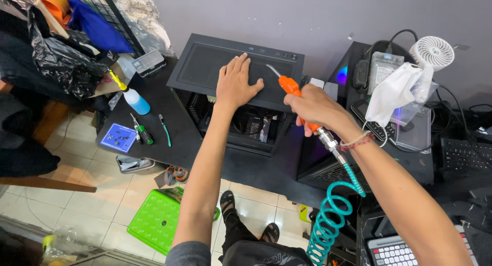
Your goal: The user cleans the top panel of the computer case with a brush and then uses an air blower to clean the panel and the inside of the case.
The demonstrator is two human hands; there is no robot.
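A black computer case stands on a black table, its side open and the inner parts showing. My left hand lies flat on the case's top panel, fingers spread. My right hand grips an orange air blow gun, whose thin metal nozzle points at the top panel near my left thumb. A teal coiled hose runs down from the gun's metal fitting, past my wrist, to the floor.
On the table to the left lie a spray bottle, a green screwdriver, a thin teal tool and a blue tray of screws. A second black case, a white fan and a white face mask stand right. A green stool sits below.
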